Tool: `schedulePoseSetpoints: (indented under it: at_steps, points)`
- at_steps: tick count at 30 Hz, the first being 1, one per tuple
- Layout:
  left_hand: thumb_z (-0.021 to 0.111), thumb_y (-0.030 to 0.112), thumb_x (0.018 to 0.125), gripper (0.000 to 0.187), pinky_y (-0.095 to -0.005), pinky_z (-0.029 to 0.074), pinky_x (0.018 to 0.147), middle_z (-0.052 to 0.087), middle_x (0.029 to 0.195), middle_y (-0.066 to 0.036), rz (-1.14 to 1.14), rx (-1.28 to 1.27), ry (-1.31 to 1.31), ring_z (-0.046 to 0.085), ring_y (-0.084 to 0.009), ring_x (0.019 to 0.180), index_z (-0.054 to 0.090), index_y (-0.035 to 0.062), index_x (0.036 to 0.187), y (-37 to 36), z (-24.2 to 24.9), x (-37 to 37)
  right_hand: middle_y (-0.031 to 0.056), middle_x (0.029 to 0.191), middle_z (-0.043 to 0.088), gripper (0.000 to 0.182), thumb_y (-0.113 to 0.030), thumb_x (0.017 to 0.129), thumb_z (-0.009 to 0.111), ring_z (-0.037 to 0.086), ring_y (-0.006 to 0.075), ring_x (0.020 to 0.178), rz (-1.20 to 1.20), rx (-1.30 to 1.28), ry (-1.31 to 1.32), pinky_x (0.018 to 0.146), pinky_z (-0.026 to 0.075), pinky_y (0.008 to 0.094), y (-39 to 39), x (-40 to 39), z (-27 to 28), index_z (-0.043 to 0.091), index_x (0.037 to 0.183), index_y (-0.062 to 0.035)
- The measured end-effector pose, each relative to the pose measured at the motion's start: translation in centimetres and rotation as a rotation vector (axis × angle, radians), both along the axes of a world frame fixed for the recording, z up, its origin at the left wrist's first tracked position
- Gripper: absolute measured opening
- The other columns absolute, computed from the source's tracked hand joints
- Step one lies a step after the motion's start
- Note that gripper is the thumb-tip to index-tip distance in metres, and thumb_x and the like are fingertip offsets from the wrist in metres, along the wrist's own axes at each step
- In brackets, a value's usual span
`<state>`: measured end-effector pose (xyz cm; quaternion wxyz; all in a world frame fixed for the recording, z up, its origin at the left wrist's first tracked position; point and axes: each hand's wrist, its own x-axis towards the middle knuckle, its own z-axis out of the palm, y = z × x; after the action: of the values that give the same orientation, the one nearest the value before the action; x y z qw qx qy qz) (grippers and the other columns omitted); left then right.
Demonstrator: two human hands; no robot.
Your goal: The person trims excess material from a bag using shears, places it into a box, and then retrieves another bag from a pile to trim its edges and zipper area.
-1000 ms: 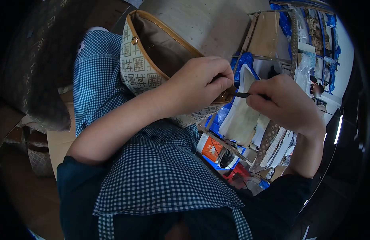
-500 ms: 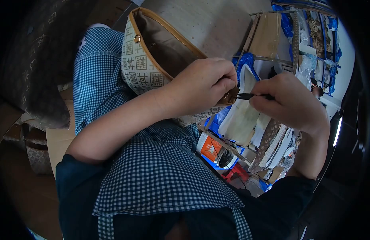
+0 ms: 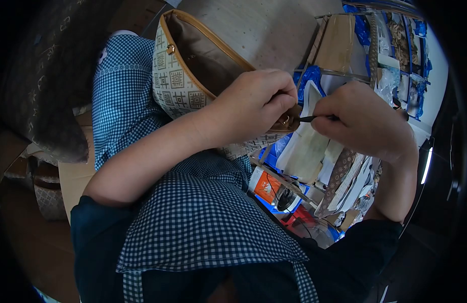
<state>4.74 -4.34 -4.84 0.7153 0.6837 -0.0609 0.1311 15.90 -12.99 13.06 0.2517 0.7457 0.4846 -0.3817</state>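
Observation:
A cream handbag [image 3: 174, 86] with brown square patterns and a tan zipped rim rests on my lap, its mouth open and the beige lining showing. My left hand [image 3: 256, 103] is closed on the bag's right end, thumb and fingers pinched by the tan trim and a small gold metal fitting [image 3: 285, 120]. Between the closed fingers of my right hand [image 3: 362, 118] is a slim black two-pronged tool [image 3: 308, 119] that looks like tweezers. Its tip points left and meets the trim beside the fitting; the exact contact is hard to make out.
A checked apron [image 3: 208, 217] covers my lap. To the right stands a rack [image 3: 370, 55] with sheets, blue plastic and scraps; an orange-and-white packet [image 3: 266, 187] sits lower down. A dark patterned bag [image 3: 52, 101] is at the left, near cardboard [image 3: 74, 187].
My right hand has shifted slightly up and left with the black tool, whose prongs now look closed together. The bag and my left hand have moved slightly left.

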Motion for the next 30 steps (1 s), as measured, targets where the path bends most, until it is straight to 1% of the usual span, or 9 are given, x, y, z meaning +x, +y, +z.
schedulePoseSetpoints:
  at_steps: [4,7,10,14,17,22,23,26,30]
  points:
    - [0.056,0.012,0.098,0.011,-0.0219,0.049,0.066,0.060,0.091,-0.005,-0.018,-0.135,0.181,0.059,-0.0065,0.077,0.059,0.0019,0.103,0.5,0.8,-0.6,0.0083,0.052,0.054,0.028,-0.016,0.090,0.057,0.051,0.0181,0.046,-0.128,0.132,-0.006,0.051,0.043,0.0321,-0.7,-0.1,1.0,0.068,0.070,0.0001]
    - [0.062,0.013,0.093,0.014,-0.0319,0.051,0.068,0.061,0.087,-0.009,0.133,-0.337,0.145,0.060,-0.0191,0.072,0.059,0.0012,0.099,0.0,0.7,-0.8,0.0048,0.053,0.050,0.025,-0.017,0.092,0.059,0.048,0.0138,0.047,-0.185,0.155,-0.010,0.049,0.040,0.0273,-2.4,1.2,1.3,0.068,0.075,-0.0009]
    - [0.066,0.020,0.091,0.022,-0.0315,0.051,0.068,0.059,0.090,-0.007,0.108,-0.316,0.093,0.059,-0.0173,0.072,0.058,0.0035,0.104,0.1,0.4,-1.4,0.0010,0.060,0.050,0.023,-0.020,0.094,0.059,0.048,0.0082,0.054,-0.477,0.477,0.078,0.051,0.039,0.0236,-5.1,1.0,0.0,0.068,0.085,-0.0013]
    - [0.070,0.028,0.087,0.032,-0.0326,0.053,0.070,0.062,0.093,-0.009,-0.089,0.202,0.065,0.063,-0.0212,0.077,0.061,0.0044,0.107,1.3,2.0,-2.6,-0.0024,0.080,0.062,0.026,-0.026,0.095,0.061,0.055,0.0039,0.072,-0.902,0.860,0.173,0.059,0.046,0.0215,-8.6,0.3,-5.7,0.068,0.100,-0.0013]
    - [0.070,0.025,0.086,0.031,-0.0339,0.053,0.070,0.063,0.092,-0.009,-0.083,0.315,0.044,0.064,-0.0228,0.079,0.063,0.0043,0.107,0.8,1.2,-2.7,-0.0018,0.084,0.063,0.027,-0.027,0.096,0.059,0.057,0.0049,0.076,-1.096,1.035,0.305,0.064,0.049,0.0225,-9.7,-0.7,-9.6,0.068,0.105,-0.0027]
    - [0.064,0.010,0.092,0.020,-0.0254,0.047,0.069,0.061,0.089,-0.006,-0.033,0.133,0.073,0.059,-0.0133,0.077,0.066,-0.0013,0.108,3.9,2.2,-3.1,-0.0004,0.078,0.059,0.023,-0.020,0.092,0.067,0.054,0.0070,0.071,-0.925,1.248,0.243,0.062,0.046,0.0237,-9.7,-2.8,-13.1,0.067,0.106,-0.0019]
    - [0.064,0.011,0.092,0.020,-0.0248,0.046,0.069,0.061,0.090,-0.005,-0.038,0.099,0.076,0.058,-0.0121,0.078,0.066,-0.0009,0.109,4.5,2.4,-3.3,0.0039,0.079,0.062,0.023,-0.019,0.088,0.071,0.058,0.0109,0.070,-0.835,1.256,0.214,0.062,0.047,0.0259,-9.8,-2.7,-13.6,0.066,0.104,-0.0024]
    - [0.063,0.011,0.095,0.019,-0.0232,0.044,0.072,0.059,0.091,-0.001,-0.046,-0.007,0.088,0.054,-0.0085,0.081,0.066,0.0000,0.110,6.0,2.8,-4.0,0.0046,0.087,0.065,0.023,-0.015,0.090,0.068,0.057,0.0105,0.072,-0.461,1.397,0.100,0.063,0.045,0.0250,-8.2,-3.1,-13.6,0.065,0.109,-0.0012]
    - [0.063,0.011,0.095,0.019,-0.0230,0.043,0.072,0.058,0.092,-0.001,-0.036,-0.075,0.110,0.053,-0.0082,0.082,0.066,-0.0002,0.110,6.5,3.1,-4.7,0.0078,0.080,0.063,0.026,-0.018,0.084,0.072,0.059,0.0182,0.064,-0.263,1.559,0.182,0.058,0.046,0.0288,-6.3,-2.5,-15.0,0.065,0.103,-0.0028]
